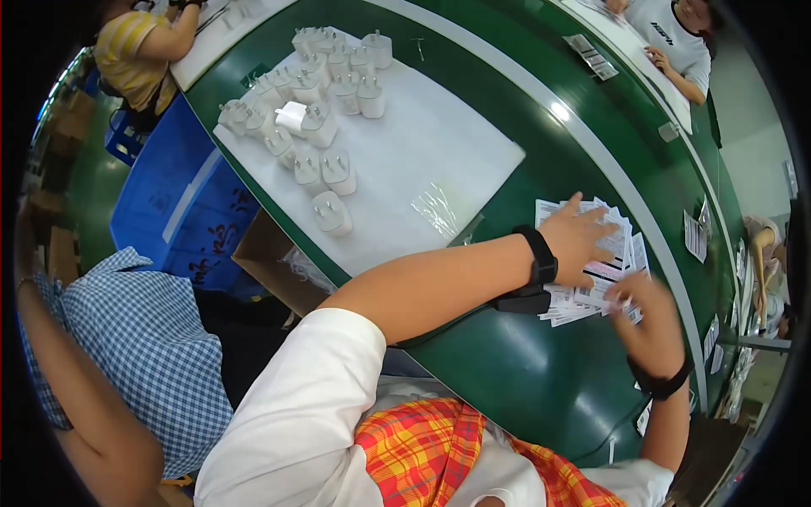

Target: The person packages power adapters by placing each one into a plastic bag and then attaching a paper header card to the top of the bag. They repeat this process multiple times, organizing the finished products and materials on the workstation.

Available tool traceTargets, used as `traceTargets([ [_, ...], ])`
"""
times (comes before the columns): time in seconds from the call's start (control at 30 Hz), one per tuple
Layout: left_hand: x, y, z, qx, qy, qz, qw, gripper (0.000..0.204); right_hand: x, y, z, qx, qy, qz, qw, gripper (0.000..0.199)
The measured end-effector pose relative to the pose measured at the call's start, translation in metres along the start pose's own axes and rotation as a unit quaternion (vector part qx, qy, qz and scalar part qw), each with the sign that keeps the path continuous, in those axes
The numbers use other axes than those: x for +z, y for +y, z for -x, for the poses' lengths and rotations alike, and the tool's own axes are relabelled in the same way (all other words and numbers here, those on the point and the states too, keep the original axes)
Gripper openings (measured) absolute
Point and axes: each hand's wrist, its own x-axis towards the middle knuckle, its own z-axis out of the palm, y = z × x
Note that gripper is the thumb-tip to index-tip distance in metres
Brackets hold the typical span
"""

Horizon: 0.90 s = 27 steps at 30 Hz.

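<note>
My left hand (578, 241) lies with its fingers spread over a fanned pile of printed white slips (627, 245). No grip shows in it. At the near right side of the same pile is my right hand (649, 314). Its fingers are bent toward the slips but smeared by motion, so whether they pinch one is unclear. Both wrists wear black straps. Left of the pile, a white sheet (405, 110) lies on the green table (515, 372) and carries several white plug chargers (331, 213), most with their prongs up.
A clear plastic bag (435, 207) rests on the sheet's near corner. Blue bins (182, 190) and an open carton (279, 262) stand left of the table. A person in a checked shirt (144, 355) is close at my left. Beyond a pale rail (583, 139) lie packets (590, 57) and other people.
</note>
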Motion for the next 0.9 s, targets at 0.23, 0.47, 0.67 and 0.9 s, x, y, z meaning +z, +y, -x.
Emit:
traceTargets([
  [0.23,0.063,-0.005,-0.017,-0.023,0.047,0.391,0.919,0.052,0.081,-0.112,-0.238,-0.147,-0.003,-0.008,0.989,0.071],
  [0.47,0.045,-0.004,-0.009,-0.068,0.101,0.218,0.968,0.038,0.105,-0.119,-0.305,-0.137,-0.016,-0.033,0.990,0.075],
  [0.67,-0.002,0.005,-0.010,-0.076,-0.001,-0.002,0.997,0.026,-0.011,-0.020,-0.151,-0.064,0.097,-0.505,0.855,0.045],
  [0.9,-0.004,0.013,-0.023,-0.069,0.036,0.112,0.991,0.033,0.032,0.053,-0.009,0.123,0.233,-0.209,0.942,0.061],
])
